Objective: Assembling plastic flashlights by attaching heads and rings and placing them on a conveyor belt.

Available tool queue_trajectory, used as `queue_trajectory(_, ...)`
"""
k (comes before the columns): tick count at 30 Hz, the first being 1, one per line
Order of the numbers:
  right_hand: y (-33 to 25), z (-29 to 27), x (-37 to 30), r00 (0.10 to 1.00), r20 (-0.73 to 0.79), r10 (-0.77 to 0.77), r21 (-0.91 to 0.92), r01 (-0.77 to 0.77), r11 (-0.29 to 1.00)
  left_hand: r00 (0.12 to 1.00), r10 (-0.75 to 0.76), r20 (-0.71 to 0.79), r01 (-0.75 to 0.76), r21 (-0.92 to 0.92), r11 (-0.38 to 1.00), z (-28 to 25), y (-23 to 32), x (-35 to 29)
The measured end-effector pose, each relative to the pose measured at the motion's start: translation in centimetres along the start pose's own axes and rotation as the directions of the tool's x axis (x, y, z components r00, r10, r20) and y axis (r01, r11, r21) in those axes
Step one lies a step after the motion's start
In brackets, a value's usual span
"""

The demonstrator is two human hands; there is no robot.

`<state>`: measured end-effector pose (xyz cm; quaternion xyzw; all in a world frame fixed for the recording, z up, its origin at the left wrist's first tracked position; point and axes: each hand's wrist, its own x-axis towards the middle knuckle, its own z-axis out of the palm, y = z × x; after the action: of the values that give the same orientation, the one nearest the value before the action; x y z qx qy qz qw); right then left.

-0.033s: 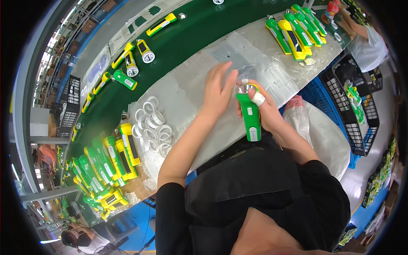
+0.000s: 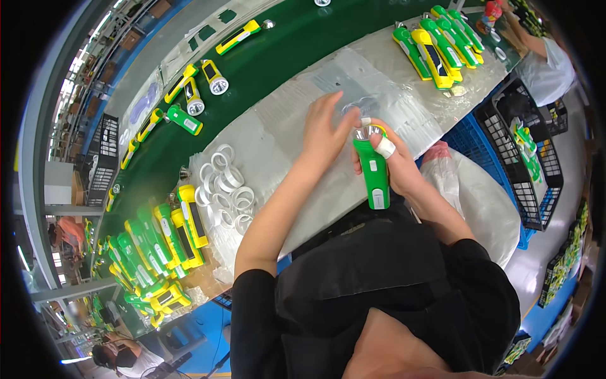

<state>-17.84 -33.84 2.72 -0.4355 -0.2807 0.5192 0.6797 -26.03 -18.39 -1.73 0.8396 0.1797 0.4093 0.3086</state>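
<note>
My right hand (image 2: 394,151) is closed around a green flashlight (image 2: 377,170), held head-up, away from me, with its handle toward my body. White tape wraps a finger and the thumb of that hand. The flashlight's shiny reflector shows at its open head. My left hand (image 2: 323,129) hovers beside the head, fingers stretched and apart, thumb side close to the reflector. A thin clear round piece (image 2: 361,105) shows just beyond the fingertips; whether the left hand touches it I cannot tell. Several white rings (image 2: 221,183) lie loosely on the sheeted table to the left.
Rows of green and yellow flashlights (image 2: 154,243) stand at the left, and another group (image 2: 439,50) lies at the far right. A green belt (image 2: 278,54) carries more flashlights. Blue and black crates (image 2: 476,151) and a clear bag (image 2: 480,208) sit at the right. Two other people are nearby.
My left thumb side has come slightly closer to the flashlight's head. The flashlight in my right hand has shifted a little to the right.
</note>
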Motion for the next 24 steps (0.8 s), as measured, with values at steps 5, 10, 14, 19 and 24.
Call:
queue_trajectory(5,-0.7,-1.5,-0.6,0.996,0.04,-0.079,-0.083,0.082,0.993,0.975,0.032,0.218,-0.091,0.27,0.959,2.4,-3.0,0.2)
queue_trajectory(10,-0.6,-1.5,0.2,0.995,0.039,-0.097,-0.076,0.1,0.992,0.996,-0.022,0.085,0.017,0.066,0.998,0.6,-2.6,0.3)
queue_trajectory(14,-1.1,-0.6,0.7,0.989,0.134,-0.054,-0.105,0.069,0.992,0.99,-0.124,0.065,0.138,-0.335,0.932,-3.9,3.5,-0.3)
queue_trajectory(19,-0.2,1.3,1.8,0.959,0.284,-0.001,-0.096,0.029,0.995,0.974,0.202,0.106,-0.197,-0.058,0.979,-7.7,5.3,-2.7)
queue_trajectory(24,0.1,3.9,2.7,0.917,0.385,0.108,-0.174,-0.043,0.984,0.972,0.232,0.043,-0.233,0.019,0.972,-9.3,4.4,-4.4)
